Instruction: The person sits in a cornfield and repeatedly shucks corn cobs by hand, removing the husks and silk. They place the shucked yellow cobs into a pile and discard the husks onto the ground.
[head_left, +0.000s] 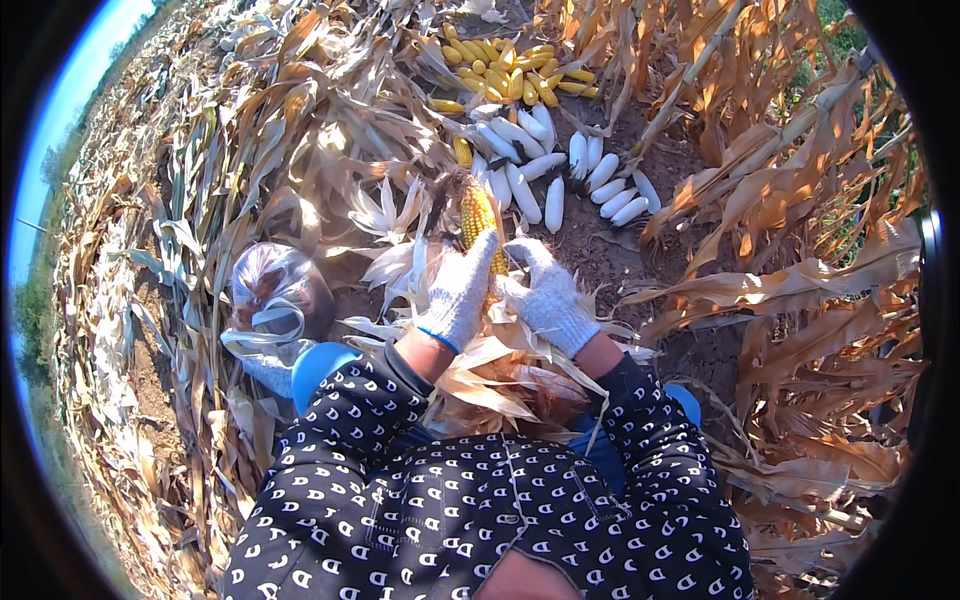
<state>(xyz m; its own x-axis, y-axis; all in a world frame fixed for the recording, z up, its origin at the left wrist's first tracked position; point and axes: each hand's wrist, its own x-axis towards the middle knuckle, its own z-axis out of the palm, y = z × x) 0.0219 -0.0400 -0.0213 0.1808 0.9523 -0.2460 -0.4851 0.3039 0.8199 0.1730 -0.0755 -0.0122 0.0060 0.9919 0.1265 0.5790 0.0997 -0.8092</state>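
Observation:
My left hand (459, 289), in a white knitted glove with a blue cuff edge, grips a yellow ear of corn (478, 216) whose husk is peeled down. Dark silk clings by its tip. My right hand (551, 296), gloved alike, is at the lower right side of the same ear, thumb and fingers bent around what looks like husk; its exact hold is partly hidden. Pale loose husks (480, 382) lie beneath both hands, over my lap. Beyond the ear, several white ears of corn (523, 193) rest on the soil, and a heap of yellow ears (499, 71) lies farther off.
A tied clear plastic bag (274, 285) with unclear contents sits at the left, near my blue-clad knee (319, 371). Dry corn stalks and leaves (247, 142) cover the ground on the left. Standing dry corn plants (810, 292) rise along the right.

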